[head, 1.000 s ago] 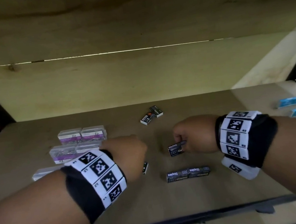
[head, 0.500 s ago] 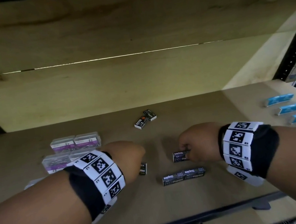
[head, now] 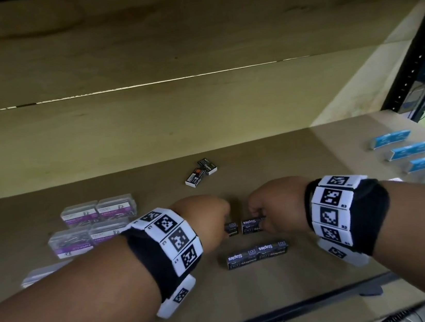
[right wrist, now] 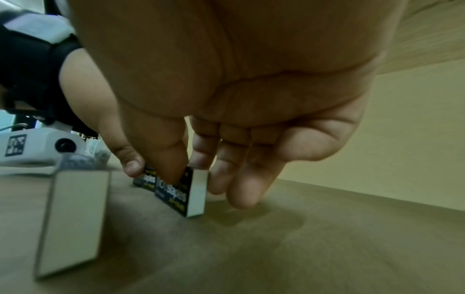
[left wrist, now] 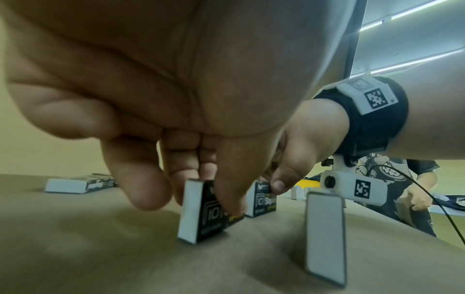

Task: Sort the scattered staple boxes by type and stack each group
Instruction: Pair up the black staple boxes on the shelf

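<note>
My left hand point(head: 208, 222) pinches a small black staple box point(head: 231, 230) point(left wrist: 201, 210) standing on edge on the brown shelf. My right hand point(head: 269, 207) pinches a matching black staple box point(head: 252, 225) point(right wrist: 180, 194) just to its right, and the two boxes stand nearly end to end. In front of them two more black staple boxes point(head: 257, 254) lie end to end in a row. Farther back, two staple boxes with an orange mark point(head: 201, 172) lie loose together.
Clear plastic paper-clip boxes with purple labels point(head: 93, 225) stand at the left. Several blue boxes point(head: 410, 153) line the right side. The wooden back wall point(head: 173, 117) closes the shelf, with a black metal rail point(head: 280, 316) along its front edge.
Both hands have moved toward each other, bringing the two held black boxes from well apart to almost touching at the shelf's middle.
</note>
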